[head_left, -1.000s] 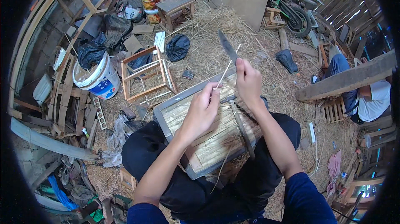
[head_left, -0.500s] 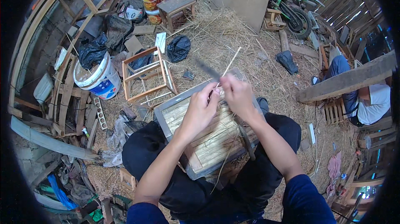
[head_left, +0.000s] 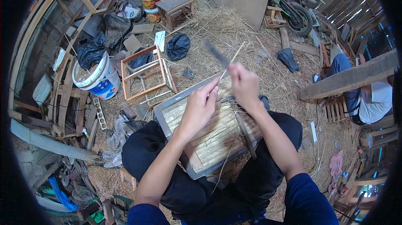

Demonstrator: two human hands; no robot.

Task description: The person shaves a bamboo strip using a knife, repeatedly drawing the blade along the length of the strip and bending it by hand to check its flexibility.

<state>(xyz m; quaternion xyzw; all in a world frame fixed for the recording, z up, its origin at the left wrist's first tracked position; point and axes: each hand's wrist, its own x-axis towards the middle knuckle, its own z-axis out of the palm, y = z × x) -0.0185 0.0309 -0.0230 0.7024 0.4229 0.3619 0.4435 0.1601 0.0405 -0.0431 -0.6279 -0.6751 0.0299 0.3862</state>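
Left of one slatted panel (head_left: 201, 151) lying across the lap are one white bucket (head_left: 98, 78) and, closer to the panel, one open wooden frame (head_left: 144, 75). Over the panel, one left hand (head_left: 202, 105) pinches one thin pale strip (head_left: 239, 52), which reaches past the panel's far edge. One right hand (head_left: 244, 84), fingers wrapped tight, grips one motion-blurred knife (head_left: 216, 53) beyond that edge.

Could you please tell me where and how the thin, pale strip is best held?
I'd pinch the strip at its lower visible end, from the left, as the left hand does: it's slender, slants up rightward, and the right hand holds a dark-bladed knife farther up.
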